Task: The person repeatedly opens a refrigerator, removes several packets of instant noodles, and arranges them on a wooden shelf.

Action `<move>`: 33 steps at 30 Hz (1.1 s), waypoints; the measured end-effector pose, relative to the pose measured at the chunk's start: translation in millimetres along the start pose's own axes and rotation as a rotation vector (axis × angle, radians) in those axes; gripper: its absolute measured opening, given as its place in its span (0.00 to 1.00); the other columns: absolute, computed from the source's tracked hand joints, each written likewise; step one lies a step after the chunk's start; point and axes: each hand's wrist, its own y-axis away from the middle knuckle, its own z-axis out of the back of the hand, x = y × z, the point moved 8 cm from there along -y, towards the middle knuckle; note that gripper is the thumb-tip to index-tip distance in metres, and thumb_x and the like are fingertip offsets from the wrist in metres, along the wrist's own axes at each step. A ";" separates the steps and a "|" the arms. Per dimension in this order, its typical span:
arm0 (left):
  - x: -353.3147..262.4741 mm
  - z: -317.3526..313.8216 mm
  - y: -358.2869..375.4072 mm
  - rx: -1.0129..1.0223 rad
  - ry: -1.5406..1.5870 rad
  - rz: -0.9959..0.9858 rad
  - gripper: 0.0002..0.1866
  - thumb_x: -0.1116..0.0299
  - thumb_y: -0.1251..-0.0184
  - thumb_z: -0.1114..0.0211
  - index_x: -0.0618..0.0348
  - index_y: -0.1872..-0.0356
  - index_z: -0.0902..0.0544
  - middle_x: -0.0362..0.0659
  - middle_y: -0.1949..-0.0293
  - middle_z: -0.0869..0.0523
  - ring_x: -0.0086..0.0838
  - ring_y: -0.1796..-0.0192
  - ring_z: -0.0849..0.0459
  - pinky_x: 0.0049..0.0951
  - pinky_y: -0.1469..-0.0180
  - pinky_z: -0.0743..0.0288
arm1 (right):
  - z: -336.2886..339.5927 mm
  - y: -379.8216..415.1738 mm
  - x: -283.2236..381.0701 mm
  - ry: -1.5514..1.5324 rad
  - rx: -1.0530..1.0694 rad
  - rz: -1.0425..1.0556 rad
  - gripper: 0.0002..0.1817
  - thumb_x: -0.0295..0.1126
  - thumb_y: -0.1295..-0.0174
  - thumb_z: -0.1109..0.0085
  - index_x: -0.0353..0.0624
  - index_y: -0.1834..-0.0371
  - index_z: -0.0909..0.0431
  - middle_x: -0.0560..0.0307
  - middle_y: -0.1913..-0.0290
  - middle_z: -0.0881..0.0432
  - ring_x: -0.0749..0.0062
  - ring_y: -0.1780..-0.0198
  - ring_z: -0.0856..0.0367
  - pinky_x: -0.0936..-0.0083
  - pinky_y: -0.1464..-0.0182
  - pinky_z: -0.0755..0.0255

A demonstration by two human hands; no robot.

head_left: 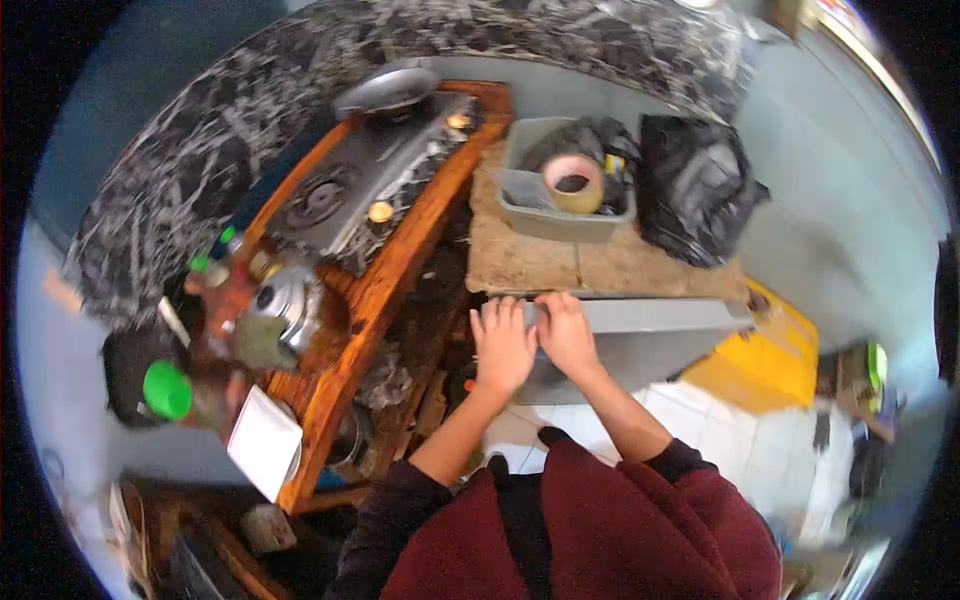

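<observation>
Both of my hands are side by side on the top edge of a grey plastic drawer-like box (pixel 650 345), near its left end. My left hand (pixel 505 350) has its fingers laid over the rim, thumb out to the left. Just to its right, my right hand (pixel 566 335) curls its fingers over the same rim. The fingertips of both hands are partly hidden at the edge. Directly behind the rim is a worn wooden board (pixel 520 265). It bears a grey-green tub (pixel 560 227) with a tape roll (pixel 574 184) in it, and a black plastic bag (pixel 700 190).
At left, a wooden bench (pixel 400 250) carries a gas stove (pixel 330 205), a metal kettle (pixel 290 305) and a white square object (pixel 265 443). A green cup (pixel 167 390) is farther left. At right, a yellow container (pixel 765 355) stands on the tiled floor (pixel 720 430).
</observation>
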 end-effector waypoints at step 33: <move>-8.7 -265.5 162.2 1.052 0.836 0.068 0.26 0.63 0.48 0.38 0.61 0.47 0.31 0.52 0.47 0.28 0.41 0.44 0.31 0.34 0.43 0.38 | 262.5 286.2 -35.7 1.101 -0.543 -0.753 0.23 0.34 0.50 0.43 0.36 0.51 0.34 0.38 0.46 0.36 0.48 0.46 0.36 0.58 0.45 0.41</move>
